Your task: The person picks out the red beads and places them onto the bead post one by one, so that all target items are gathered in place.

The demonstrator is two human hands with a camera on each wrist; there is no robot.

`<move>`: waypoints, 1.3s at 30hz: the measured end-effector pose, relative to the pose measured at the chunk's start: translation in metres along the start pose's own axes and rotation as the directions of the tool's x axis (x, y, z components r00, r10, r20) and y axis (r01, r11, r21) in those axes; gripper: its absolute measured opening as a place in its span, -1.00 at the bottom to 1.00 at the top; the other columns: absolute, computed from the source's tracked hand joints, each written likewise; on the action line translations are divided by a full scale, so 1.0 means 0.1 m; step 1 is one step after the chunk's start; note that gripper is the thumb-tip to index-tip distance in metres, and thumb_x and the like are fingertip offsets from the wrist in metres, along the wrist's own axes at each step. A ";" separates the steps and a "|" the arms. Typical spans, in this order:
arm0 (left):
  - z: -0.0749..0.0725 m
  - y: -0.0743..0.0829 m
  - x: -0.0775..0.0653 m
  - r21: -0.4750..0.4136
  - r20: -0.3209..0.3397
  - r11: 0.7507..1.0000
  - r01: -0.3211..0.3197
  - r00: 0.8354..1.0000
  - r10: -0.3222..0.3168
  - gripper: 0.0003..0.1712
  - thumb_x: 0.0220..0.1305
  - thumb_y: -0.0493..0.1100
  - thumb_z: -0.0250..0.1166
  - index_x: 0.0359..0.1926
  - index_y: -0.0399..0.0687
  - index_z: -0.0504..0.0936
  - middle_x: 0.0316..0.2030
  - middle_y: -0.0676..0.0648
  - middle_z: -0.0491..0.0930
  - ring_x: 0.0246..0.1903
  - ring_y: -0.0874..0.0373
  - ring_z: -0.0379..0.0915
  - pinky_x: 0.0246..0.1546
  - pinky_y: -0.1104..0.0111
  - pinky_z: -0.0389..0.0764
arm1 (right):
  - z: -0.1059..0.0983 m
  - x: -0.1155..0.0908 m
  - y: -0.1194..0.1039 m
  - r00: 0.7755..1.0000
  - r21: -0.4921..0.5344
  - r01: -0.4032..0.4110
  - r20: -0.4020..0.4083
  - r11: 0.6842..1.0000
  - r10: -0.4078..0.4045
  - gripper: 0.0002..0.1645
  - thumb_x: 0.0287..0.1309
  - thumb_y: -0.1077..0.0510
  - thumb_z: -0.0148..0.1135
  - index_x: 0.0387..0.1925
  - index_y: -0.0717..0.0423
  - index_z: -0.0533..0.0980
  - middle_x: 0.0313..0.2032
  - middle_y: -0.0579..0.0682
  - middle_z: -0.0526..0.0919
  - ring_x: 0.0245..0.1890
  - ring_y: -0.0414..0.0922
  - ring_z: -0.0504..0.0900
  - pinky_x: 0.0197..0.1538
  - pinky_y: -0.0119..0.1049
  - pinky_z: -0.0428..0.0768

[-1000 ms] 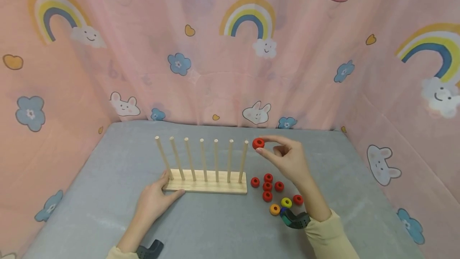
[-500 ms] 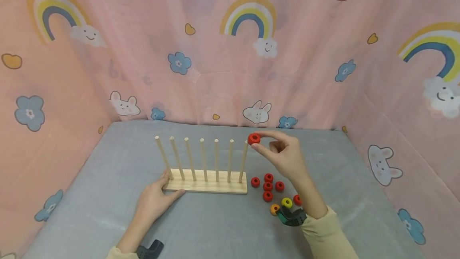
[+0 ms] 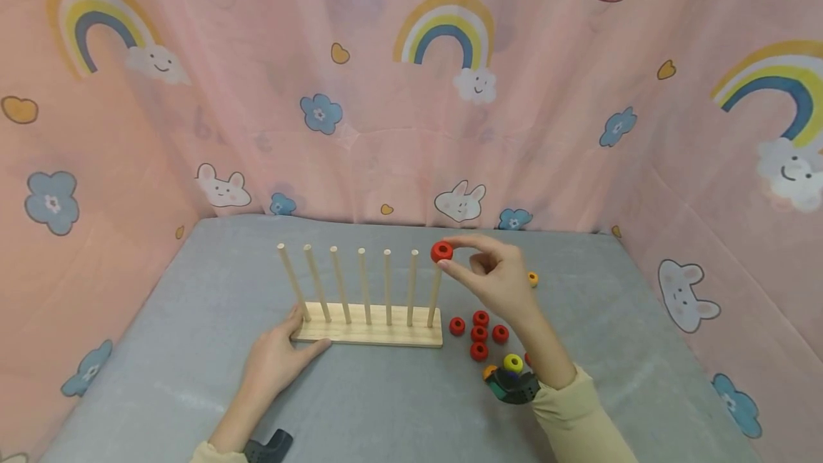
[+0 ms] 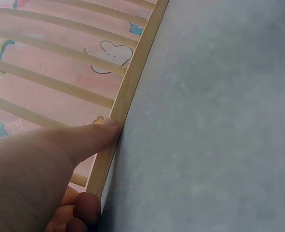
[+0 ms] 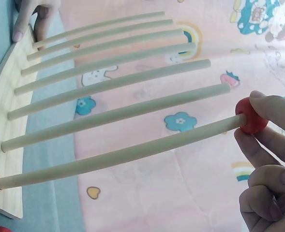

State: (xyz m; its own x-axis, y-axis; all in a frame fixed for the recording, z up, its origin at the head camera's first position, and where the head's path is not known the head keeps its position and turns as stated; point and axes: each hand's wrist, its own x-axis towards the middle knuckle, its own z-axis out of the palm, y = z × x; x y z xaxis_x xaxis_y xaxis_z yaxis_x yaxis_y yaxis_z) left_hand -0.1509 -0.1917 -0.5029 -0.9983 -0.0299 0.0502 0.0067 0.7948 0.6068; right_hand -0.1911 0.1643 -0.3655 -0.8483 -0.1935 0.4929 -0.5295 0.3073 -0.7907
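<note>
Round red bead (image 3: 441,252) at 1 peg tip (image 5: 235,122)
Right hand (image 3: 500,276) pinches it; left hand (image 3: 276,359) grips the pale 7-peg rack (image 3: 379,335).

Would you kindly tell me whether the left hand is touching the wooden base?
Touching: in the left wrist view, the left hand rests its thumb against the wooden base.

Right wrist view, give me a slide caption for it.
Right hand pinching a round red bead at the tip of the nearest pale cylindrical wooden peg.

Pink rainbow-print curtains (image 3: 398,156) around a grey tabletop (image 3: 373,406)
</note>
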 end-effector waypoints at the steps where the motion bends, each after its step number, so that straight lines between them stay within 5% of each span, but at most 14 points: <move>1: 0.00 0.00 0.00 -0.001 0.002 1.000 0.002 1.000 -0.002 0.06 0.23 0.25 0.55 0.48 -0.36 0.41 0.49 -0.30 0.34 0.40 -0.35 0.39 0.25 -0.23 0.54 | 0.01 0.00 0.00 1.000 -0.005 -0.001 0.002 1.000 0.001 -0.66 0.19 0.29 0.56 0.02 0.09 0.77 -0.75 -0.05 0.13 -0.75 -0.18 0.04 -0.67 -0.35 0.06; 39: 0.00 0.01 -0.01 0.005 0.001 1.000 0.004 1.000 -0.004 0.07 0.22 0.29 0.54 0.48 -0.35 0.43 0.48 -0.30 0.36 0.38 -0.36 0.41 0.24 -0.24 0.55 | 0.07 -0.09 0.10 0.999 -0.031 -0.034 0.017 0.999 0.034 -0.68 0.22 0.23 0.56 0.02 0.06 0.78 -0.77 -0.09 0.14 -0.76 -0.28 0.02 -0.68 -0.39 0.06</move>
State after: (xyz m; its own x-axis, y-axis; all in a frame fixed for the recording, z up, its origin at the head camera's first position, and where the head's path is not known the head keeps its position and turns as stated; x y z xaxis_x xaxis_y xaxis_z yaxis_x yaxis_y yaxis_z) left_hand -0.1495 -0.1913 -0.5021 -0.9984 -0.0326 0.0472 0.0025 0.7976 0.6032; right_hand -0.1883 0.1624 -0.3803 -0.8657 -0.1990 0.4593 -0.5005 0.3420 -0.7953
